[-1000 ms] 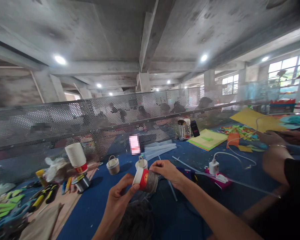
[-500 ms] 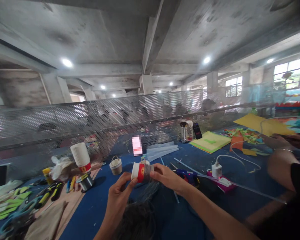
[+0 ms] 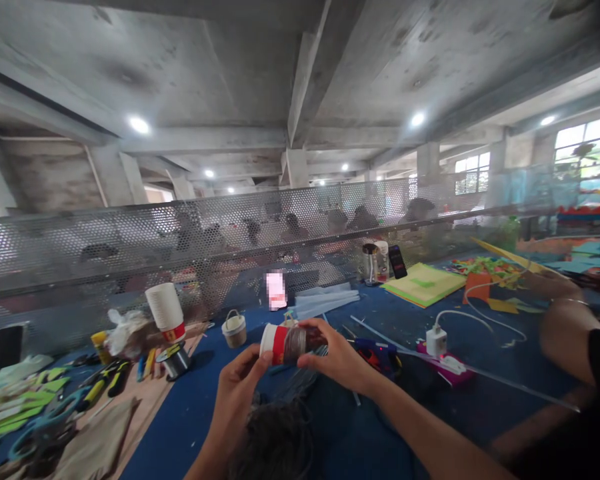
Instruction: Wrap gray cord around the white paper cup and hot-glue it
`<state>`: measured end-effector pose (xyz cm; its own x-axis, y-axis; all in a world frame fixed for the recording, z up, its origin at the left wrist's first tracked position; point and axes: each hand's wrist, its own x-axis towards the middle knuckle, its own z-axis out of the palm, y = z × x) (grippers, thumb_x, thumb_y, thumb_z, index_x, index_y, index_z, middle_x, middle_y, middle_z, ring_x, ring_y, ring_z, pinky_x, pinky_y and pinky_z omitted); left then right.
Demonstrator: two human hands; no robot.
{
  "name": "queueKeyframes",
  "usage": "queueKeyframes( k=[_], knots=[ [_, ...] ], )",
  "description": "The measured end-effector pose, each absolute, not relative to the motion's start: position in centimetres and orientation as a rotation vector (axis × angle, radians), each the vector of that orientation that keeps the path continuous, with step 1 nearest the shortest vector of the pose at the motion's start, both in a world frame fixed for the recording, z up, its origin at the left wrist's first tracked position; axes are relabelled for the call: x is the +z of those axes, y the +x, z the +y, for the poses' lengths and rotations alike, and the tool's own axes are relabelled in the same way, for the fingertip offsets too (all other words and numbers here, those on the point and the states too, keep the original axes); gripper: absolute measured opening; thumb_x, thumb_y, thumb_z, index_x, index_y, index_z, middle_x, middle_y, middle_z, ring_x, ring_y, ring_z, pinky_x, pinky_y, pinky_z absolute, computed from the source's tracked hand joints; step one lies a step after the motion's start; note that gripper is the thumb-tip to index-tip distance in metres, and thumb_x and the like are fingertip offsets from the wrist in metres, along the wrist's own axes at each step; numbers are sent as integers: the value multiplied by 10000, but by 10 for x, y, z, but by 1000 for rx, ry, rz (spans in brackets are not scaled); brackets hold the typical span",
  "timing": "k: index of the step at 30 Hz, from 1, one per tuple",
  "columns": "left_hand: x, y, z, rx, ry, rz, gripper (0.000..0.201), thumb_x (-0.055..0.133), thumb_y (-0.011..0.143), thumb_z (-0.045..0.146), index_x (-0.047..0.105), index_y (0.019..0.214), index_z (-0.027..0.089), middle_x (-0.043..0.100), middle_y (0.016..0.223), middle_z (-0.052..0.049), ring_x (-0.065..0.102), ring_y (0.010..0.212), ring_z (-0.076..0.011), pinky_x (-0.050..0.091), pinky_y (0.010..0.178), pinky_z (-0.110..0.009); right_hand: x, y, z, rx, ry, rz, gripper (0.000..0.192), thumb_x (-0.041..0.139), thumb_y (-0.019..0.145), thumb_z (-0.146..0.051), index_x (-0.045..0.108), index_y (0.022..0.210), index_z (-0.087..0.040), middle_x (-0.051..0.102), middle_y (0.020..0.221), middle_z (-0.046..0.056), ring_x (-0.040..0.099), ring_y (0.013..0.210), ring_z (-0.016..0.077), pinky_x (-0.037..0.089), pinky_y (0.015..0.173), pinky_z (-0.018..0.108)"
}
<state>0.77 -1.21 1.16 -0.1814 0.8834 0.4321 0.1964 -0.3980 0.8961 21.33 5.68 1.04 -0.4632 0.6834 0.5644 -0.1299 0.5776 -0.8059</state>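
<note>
A white paper cup [image 3: 269, 341] with a red band lies sideways between my hands, its open end to the left. Grey yarn [image 3: 295, 343] is wound round its right part. My left hand [image 3: 243, 380] grips the cup near the rim, thumb in front. Curled round the yarn-covered end is my right hand [image 3: 330, 357], with thumb below and fingers above; its inner fingertips are partly hidden. A loose heap of dark grey yarn [image 3: 275, 437] lies below the cup, close to my left forearm. Behind the cup stands a small lidded pot [image 3: 234, 330] with a looped handle.
Left: stacked paper cups [image 3: 164, 307], a wire spool [image 3: 175, 361], scissors [image 3: 40, 427] and folded brown cloth [image 3: 97, 440]. Right: a blue glue gun [image 3: 375, 350], a white charger [image 3: 436, 341] and yellow-green sheets [image 3: 423, 285]. A co-worker's arm [image 3: 565, 327] reaches in. Perforated panel [image 3: 250, 247] behind.
The cup has rolled a little, so its red band shows a different side. My right hand's fingers have shifted and spread wider around the yarn-covered end. The co-worker's yellow sheet has tilted.
</note>
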Motion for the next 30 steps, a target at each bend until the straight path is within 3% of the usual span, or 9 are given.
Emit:
queueKeyframes(
  k=[3, 5, 9, 13, 19, 30],
  knots=[
    [14, 10, -14, 1618, 1564, 1254, 275, 656, 830, 388, 746, 972, 171, 713, 859, -16, 590, 831, -188, 456, 756, -224, 11, 216, 63, 1040, -472, -1738, 436, 524, 922, -488, 532, 1286, -248, 580, 1299, 79, 591, 1121, 201, 439, 990, 347],
    [15, 11, -15, 1591, 1572, 1227, 268, 657, 829, 385, 746, 957, 167, 709, 855, -23, 588, 831, -192, 458, 760, -230, 13, 217, 66, 1094, -455, -1723, 431, 463, 947, -500, 537, 1300, -264, 576, 1319, 68, 591, 1137, 196, 420, 1016, 346],
    [12, 12, -17, 1548, 1565, 1188, 236, 651, 833, 374, 735, 893, 162, 682, 808, -26, 582, 824, -199, 458, 743, -237, 19, 220, 65, 1199, -445, -1753, 440, 462, 943, -508, 576, 1288, -261, 628, 1265, 52, 598, 1134, 204, 434, 998, 340],
    [12, 11, -17, 1532, 1570, 1165, 210, 644, 839, 359, 707, 814, 160, 652, 785, -17, 562, 796, -184, 441, 721, -225, 21, 221, 65, 1152, -504, -1777, 343, 562, 896, -457, 706, 1100, -222, 707, 1086, 43, 627, 1033, 215, 460, 928, 328],
    [12, 11, -18, 1472, 1602, 1153, 213, 615, 867, 349, 670, 770, 167, 605, 763, 0, 524, 767, -162, 417, 725, -222, 19, 222, 70, 1192, -551, -1661, 211, 722, 766, -349, 747, 889, -180, 732, 864, 33, 654, 824, 185, 487, 800, 291],
    [16, 16, -20, 1413, 1652, 1166, 268, 628, 840, 399, 678, 761, 148, 584, 743, -16, 495, 718, -163, 409, 679, -231, 22, 224, 72, 994, -656, -1558, 197, 688, 772, -331, 754, 883, -181, 737, 849, 34, 649, 795, 189, 495, 748, 290]
  ],
)
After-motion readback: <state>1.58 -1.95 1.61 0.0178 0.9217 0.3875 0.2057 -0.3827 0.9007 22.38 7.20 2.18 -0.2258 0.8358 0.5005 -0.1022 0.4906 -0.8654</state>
